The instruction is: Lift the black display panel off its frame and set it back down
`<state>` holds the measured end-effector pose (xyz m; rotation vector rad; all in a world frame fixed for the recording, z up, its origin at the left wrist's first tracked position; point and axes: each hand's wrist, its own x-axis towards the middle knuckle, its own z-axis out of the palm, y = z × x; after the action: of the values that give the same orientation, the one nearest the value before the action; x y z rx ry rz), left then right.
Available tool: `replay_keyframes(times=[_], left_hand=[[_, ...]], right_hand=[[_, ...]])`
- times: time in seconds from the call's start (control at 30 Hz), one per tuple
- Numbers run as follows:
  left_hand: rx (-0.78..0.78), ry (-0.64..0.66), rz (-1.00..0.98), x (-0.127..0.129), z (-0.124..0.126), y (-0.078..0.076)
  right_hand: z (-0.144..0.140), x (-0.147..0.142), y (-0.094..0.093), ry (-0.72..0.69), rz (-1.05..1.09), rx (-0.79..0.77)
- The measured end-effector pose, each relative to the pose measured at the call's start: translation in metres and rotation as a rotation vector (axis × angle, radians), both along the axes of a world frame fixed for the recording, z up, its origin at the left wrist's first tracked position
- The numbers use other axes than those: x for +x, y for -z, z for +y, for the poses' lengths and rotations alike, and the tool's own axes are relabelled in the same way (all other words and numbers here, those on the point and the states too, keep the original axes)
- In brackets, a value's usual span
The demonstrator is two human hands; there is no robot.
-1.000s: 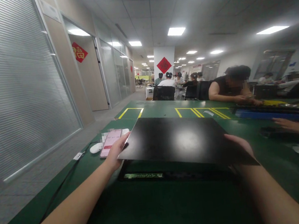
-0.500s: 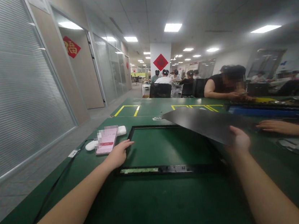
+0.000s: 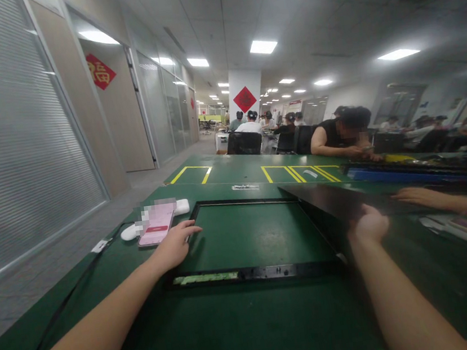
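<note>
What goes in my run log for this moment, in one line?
left hand: on black frame | right hand: holding dark panel beside frame | phone: left of frame

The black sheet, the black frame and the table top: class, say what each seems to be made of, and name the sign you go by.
Black sheet: thin, stiff, probably plastic or coated metal; semi-gloss, with a faint sheen. The right hand holds it.
Black frame: narrow, likely moulded plastic or painted metal; dull surface. The left hand rests on it.
Table top: green mat, matte, perhaps rubber or vinyl.
</note>
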<state>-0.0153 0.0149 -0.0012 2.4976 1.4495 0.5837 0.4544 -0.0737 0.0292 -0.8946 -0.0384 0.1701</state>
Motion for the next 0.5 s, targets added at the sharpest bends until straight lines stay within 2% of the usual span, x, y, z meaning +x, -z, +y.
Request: replay_keyframes(times=[0.3,0.5], left_hand=[[0.014,0.03,0.025,-0.001,-0.001,-0.004],[0.033,0.043,-0.018,0.0,0.001,-0.002]], right_hand=[[0.009,0.016,0.014,-0.028,0.145,-0.122],[0.019,0.032,0.032,-0.023,0.19,-0.1]])
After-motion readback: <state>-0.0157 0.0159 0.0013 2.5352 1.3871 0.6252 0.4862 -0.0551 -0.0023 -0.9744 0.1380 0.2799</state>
